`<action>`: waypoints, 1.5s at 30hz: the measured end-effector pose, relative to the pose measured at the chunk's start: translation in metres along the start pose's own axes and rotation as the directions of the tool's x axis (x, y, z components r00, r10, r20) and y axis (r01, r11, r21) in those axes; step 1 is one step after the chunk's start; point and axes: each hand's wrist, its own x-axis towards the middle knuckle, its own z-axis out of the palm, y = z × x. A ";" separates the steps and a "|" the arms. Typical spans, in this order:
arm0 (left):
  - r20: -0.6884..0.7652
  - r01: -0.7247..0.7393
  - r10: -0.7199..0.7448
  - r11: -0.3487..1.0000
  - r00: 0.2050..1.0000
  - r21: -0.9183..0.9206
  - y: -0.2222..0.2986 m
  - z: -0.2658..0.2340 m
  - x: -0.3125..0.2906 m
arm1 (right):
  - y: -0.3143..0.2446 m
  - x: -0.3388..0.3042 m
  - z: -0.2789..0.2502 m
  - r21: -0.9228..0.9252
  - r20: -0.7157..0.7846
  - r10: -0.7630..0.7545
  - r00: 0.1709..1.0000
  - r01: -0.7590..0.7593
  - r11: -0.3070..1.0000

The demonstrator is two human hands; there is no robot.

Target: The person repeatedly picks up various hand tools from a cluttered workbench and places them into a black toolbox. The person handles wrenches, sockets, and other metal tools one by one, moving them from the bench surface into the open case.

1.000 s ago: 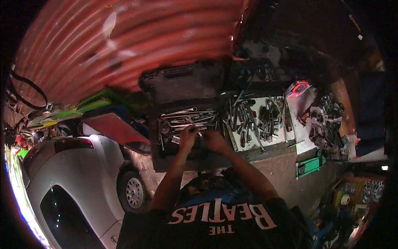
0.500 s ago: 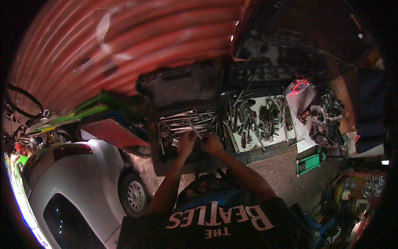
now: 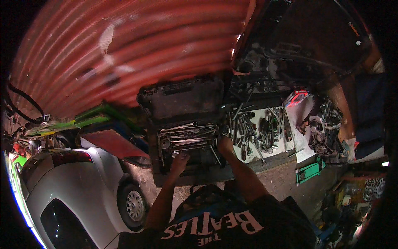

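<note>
In front of me is an open black toolbox [image 3: 180, 99], its lid tilted back. Many metal wrenches [image 3: 188, 136] lie crosswise in its upper part. Over the near left part of the box is my left hand [image 3: 180, 161], fingers bent, beside a small bright metal piece [image 3: 175, 153]; whether it grips that piece is unclear. At the box's right edge is my right hand [image 3: 225, 145], dark and partly hidden, so its fingers do not show clearly. Just left of it a long thin tool [image 3: 215, 154] lies slanted in the box.
Right of the toolbox, a white surface [image 3: 259, 152] carries sockets and hand tools [image 3: 269, 128]. Farther right are greasy engine parts [image 3: 325, 128], a red box [image 3: 296, 98] and a green floor jack [image 3: 310, 170]. A silver car [image 3: 97, 174] stands at left; a red corrugated wall [image 3: 137, 45] rises behind.
My hands were close together over the wrenches. They have since parted: the left came nearer to me and left, the right shifted right to the box's edge. The slanted tool now shows.
</note>
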 end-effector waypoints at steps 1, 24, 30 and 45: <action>0.017 -0.007 0.007 1.000 1.000 -0.014 -0.001 -0.002 -0.002 | -0.005 -0.001 -0.004 -0.046 0.022 0.005 1.000 -0.004 0.999; 0.049 0.140 -0.138 0.989 0.989 -0.056 -0.036 -0.009 -0.016 | 0.025 0.014 0.020 -0.292 0.167 -0.058 0.984 0.106 0.950; -0.071 0.050 -0.061 0.988 0.996 -0.149 -0.045 0.000 -0.017 | 0.027 -0.006 0.007 -0.237 0.066 -0.167 0.984 0.178 0.955; 0.158 0.083 -0.076 0.996 0.985 -0.037 -0.023 0.060 0.016 | 0.188 -0.022 -0.070 -0.092 -0.145 0.223 0.964 -0.238 0.967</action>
